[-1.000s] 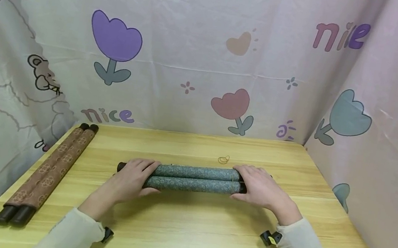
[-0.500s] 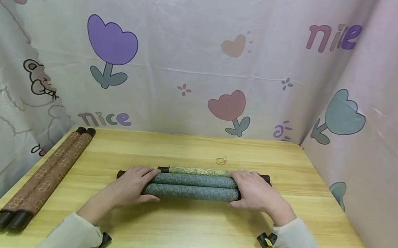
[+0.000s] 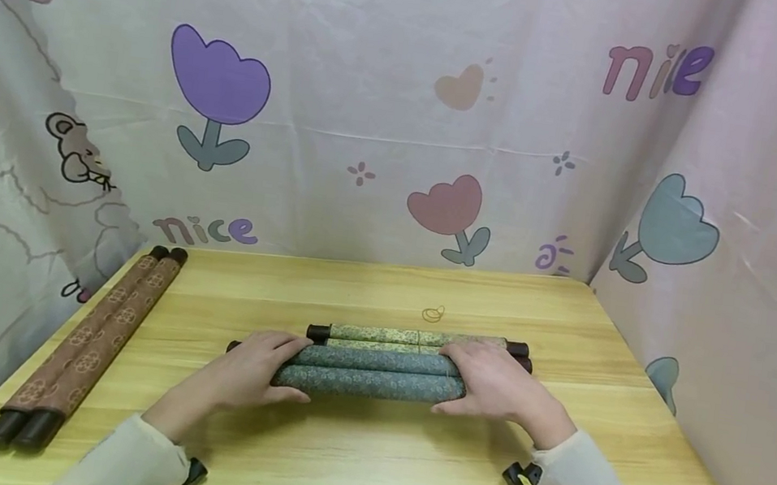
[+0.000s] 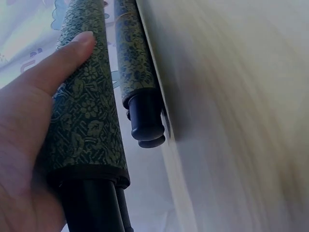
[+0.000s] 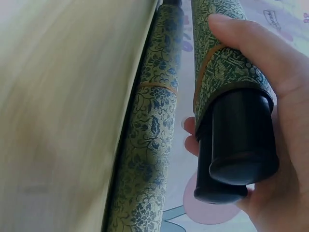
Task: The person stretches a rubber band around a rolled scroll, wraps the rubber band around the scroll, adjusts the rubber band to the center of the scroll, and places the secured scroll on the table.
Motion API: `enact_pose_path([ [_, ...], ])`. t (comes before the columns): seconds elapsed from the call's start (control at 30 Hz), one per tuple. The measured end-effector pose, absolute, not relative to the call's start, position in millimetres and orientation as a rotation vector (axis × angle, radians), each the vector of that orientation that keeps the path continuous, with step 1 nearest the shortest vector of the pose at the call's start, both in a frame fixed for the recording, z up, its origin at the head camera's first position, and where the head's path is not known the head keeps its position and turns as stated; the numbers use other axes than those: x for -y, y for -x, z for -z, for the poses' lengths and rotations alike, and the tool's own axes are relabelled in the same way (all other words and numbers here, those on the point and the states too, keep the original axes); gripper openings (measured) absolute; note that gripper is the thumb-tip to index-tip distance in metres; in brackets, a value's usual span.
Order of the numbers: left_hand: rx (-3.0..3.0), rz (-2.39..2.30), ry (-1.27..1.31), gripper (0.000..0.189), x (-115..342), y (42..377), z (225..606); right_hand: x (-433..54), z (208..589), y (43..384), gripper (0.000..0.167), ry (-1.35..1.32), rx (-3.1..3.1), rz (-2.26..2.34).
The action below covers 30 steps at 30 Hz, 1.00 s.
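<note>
A blue-green patterned double-roll scroll (image 3: pixel 371 371) with black end knobs lies crosswise between my hands, held above the table. My left hand (image 3: pixel 262 365) grips its left end, thumb along the near roll. At the other end my right hand (image 3: pixel 491 383) grips it, with the thumb (image 5: pixel 229 29) over the brocade and fingertips showing beyond in the right wrist view. A thin elastic band (image 5: pixel 205 70) circles the held scroll near that end. Just behind it, a yellow-green scroll (image 3: pixel 376 333) with blue floral pattern rests on the table, partly hidden by the held scroll and right hand.
A longer brown scroll (image 3: pixel 100 331) with black knobs lies lengthwise along the left side of the wooden table (image 3: pixel 359 468). A loose elastic band (image 3: pixel 433 314) is behind the yellow-green scroll. Printed curtains (image 3: pixel 348 98) hang at the back and sides.
Both hands have drawn the blue-green scroll a little toward the body. The yellow-green scroll behind it, mostly covered before, has come into view. The brown scroll stays put.
</note>
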<state>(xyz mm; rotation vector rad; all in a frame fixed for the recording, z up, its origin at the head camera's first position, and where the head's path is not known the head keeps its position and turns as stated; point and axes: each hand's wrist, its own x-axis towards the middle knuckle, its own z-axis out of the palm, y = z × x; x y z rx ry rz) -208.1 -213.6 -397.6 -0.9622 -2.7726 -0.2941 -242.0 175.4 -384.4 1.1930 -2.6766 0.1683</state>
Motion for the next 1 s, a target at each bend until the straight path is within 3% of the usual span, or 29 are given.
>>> enact_pose_path([
  [0.53, 2.792, 0.322, 0.937, 0.085, 205, 217, 399, -179, 381, 247, 0.104, -1.147, 2.792, -0.262],
  [1.0, 2.818, 0.333, 0.898, 0.087, 205, 216, 400, -184, 385, 248, 0.079, -1.149, 2.743, -0.170],
])
